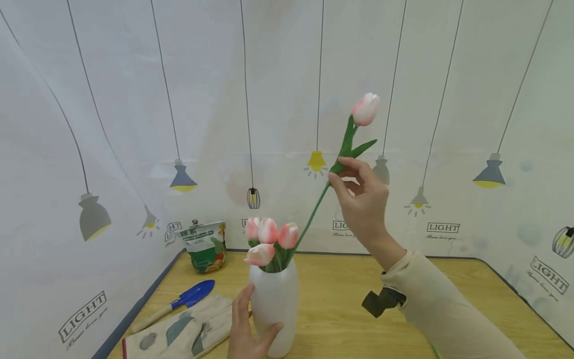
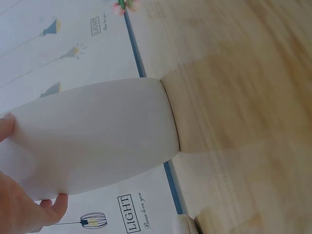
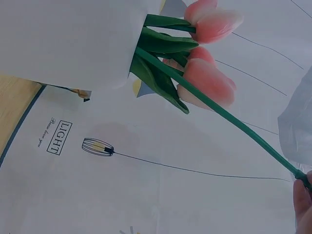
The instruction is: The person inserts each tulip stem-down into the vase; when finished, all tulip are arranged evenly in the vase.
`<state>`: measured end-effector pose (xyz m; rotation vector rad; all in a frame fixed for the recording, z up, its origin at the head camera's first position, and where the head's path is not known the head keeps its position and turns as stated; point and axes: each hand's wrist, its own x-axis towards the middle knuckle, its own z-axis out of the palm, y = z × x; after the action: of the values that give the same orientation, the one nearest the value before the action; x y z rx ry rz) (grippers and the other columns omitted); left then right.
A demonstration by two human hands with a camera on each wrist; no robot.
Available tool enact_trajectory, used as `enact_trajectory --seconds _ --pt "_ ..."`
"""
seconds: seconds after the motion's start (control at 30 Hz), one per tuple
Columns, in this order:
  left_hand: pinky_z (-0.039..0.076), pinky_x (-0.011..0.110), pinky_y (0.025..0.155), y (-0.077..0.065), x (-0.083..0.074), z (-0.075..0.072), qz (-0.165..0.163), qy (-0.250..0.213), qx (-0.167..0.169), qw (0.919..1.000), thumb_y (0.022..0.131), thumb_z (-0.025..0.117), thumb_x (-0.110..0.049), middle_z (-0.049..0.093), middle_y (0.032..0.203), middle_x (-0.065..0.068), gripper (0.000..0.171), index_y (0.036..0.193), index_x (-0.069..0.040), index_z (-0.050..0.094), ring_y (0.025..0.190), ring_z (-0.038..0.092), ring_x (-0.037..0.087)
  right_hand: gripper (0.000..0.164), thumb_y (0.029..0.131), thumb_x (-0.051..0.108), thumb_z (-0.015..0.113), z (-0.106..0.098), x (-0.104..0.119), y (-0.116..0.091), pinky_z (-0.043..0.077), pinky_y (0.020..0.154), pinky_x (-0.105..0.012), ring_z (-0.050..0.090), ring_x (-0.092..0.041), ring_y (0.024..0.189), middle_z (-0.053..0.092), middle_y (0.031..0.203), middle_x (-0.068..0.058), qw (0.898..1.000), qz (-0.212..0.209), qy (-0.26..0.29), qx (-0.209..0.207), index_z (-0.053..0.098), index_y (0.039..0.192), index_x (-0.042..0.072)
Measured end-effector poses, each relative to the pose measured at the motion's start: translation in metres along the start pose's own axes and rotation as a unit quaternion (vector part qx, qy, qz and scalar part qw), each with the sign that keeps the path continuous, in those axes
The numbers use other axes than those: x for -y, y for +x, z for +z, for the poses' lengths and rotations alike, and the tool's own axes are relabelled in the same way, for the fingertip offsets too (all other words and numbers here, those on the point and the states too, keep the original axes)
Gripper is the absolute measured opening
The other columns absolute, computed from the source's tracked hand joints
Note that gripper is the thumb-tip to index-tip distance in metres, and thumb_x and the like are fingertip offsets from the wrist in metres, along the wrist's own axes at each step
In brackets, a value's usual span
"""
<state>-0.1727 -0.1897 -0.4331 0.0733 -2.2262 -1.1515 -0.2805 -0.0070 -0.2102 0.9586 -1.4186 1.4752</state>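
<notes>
A white vase (image 1: 275,304) stands upright on the table, with several pink-and-white tulips (image 1: 267,230) bunched in its mouth. My left hand (image 1: 246,336) holds the vase's left side, fingers and thumb spread around its body; in the left wrist view the vase (image 2: 107,131) has its base on the wood. Up and to the right, my right hand (image 1: 365,194) pinches another tulip (image 1: 365,108) by its stem and leaf base, below the bloom. That stem (image 3: 229,117) slants down, its lower end inside the vase mouth and hidden there.
To the left lie pale work gloves (image 1: 179,331) and a trowel with a blue blade (image 1: 197,294). A green-and-white bag (image 1: 205,248) stands in the back left corner. A bit of green stem (image 1: 435,352) shows beside the right sleeve. Printed wall sheets (image 1: 287,99) enclose the table.
</notes>
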Motion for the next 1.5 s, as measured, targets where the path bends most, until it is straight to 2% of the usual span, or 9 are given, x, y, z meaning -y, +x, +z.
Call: enact_trajectory --seconds 0.1,0.23,0.4,0.6,0.73,0.9,0.97,1.1,1.5 --pt "0.047 0.047 0.080 0.000 -0.001 -0.001 -0.015 0.000 0.007 0.9999 0.068 0.075 -0.031 0.033 0.129 0.012 0.089 0.138 -0.033 0.020 0.118 0.040 0.035 0.026 0.078 -0.003 0.062 0.003 0.001 0.002 0.052 0.066 -0.017 0.058 -0.004 0.077 0.061 0.087 -0.019 1.000 0.003 -0.010 0.027 0.057 0.102 -0.009" --pt "0.047 0.048 0.081 -0.001 -0.002 -0.001 -0.025 0.000 0.011 0.9996 0.068 0.074 -0.034 0.033 0.130 0.012 0.088 0.137 -0.034 0.020 0.118 0.039 0.036 0.026 0.078 -0.003 0.061 0.006 0.007 0.008 0.051 0.066 -0.015 0.057 -0.003 0.077 0.061 0.089 -0.018 0.999 0.006 -0.018 0.035 0.057 0.103 -0.008" --pt "0.047 0.049 0.081 0.000 -0.001 0.000 -0.020 -0.002 0.008 0.9998 0.069 0.073 -0.037 0.034 0.130 0.012 0.087 0.137 -0.035 0.020 0.118 0.040 0.036 0.025 0.078 -0.004 0.060 0.008 0.013 0.015 0.050 0.065 -0.014 0.057 -0.007 0.075 0.060 0.088 -0.016 0.999 0.022 -0.026 0.042 0.057 0.103 -0.007" --pt "0.047 0.049 0.080 0.001 0.001 0.000 -0.009 -0.005 0.007 0.9999 0.069 0.073 -0.037 0.034 0.129 0.014 0.085 0.137 -0.033 0.021 0.117 0.040 0.038 0.025 0.078 -0.004 0.058 0.013 0.017 0.020 0.050 0.063 -0.015 0.058 -0.015 0.076 0.060 0.088 -0.014 0.996 0.039 -0.046 0.071 0.057 0.103 -0.006" --pt "0.048 0.048 0.079 0.000 0.002 0.000 -0.002 -0.005 0.006 1.0000 0.070 0.073 -0.036 0.034 0.128 0.014 0.085 0.137 -0.031 0.022 0.116 0.041 0.038 0.024 0.077 -0.004 0.057 0.015 0.020 0.024 0.050 0.064 -0.014 0.058 -0.014 0.075 0.061 0.086 -0.015 0.997 0.003 -0.051 0.062 0.057 0.102 -0.006" --pt "0.048 0.048 0.079 -0.001 0.002 -0.001 -0.012 -0.002 0.010 0.9999 0.069 0.073 -0.035 0.034 0.128 0.015 0.085 0.137 -0.031 0.022 0.115 0.041 0.040 0.024 0.078 -0.007 0.058 0.017 0.023 0.026 0.050 0.067 -0.017 0.057 -0.007 0.078 0.060 0.087 -0.018 0.997 -0.056 -0.033 0.042 0.057 0.101 -0.009" --pt "0.048 0.049 0.079 -0.001 0.002 -0.001 -0.011 -0.001 0.008 0.9999 0.070 0.073 -0.035 0.034 0.128 0.015 0.085 0.137 -0.031 0.022 0.115 0.041 0.040 0.024 0.078 -0.007 0.058 0.018 0.023 0.025 0.051 0.067 -0.017 0.056 -0.005 0.080 0.060 0.090 -0.019 0.998 -0.059 -0.025 0.029 0.056 0.102 -0.010" --pt "0.048 0.049 0.078 0.001 0.002 -0.002 -0.004 0.001 0.004 1.0000 0.070 0.073 -0.035 0.035 0.127 0.015 0.085 0.137 -0.030 0.022 0.115 0.042 0.039 0.025 0.079 -0.003 0.060 0.021 0.018 0.022 0.051 0.069 -0.017 0.057 -0.008 0.081 0.060 0.091 -0.018 0.999 -0.046 -0.015 0.011 0.055 0.103 -0.009" --pt "0.048 0.047 0.077 0.001 0.002 -0.001 -0.006 0.005 0.001 1.0000 0.069 0.073 -0.036 0.036 0.127 0.014 0.084 0.137 -0.029 0.024 0.115 0.042 0.038 0.025 0.078 -0.005 0.060 0.023 0.007 0.017 0.051 0.065 -0.016 0.058 -0.004 0.076 0.059 0.089 -0.017 0.999 0.028 0.015 0.024 0.055 0.103 -0.007"
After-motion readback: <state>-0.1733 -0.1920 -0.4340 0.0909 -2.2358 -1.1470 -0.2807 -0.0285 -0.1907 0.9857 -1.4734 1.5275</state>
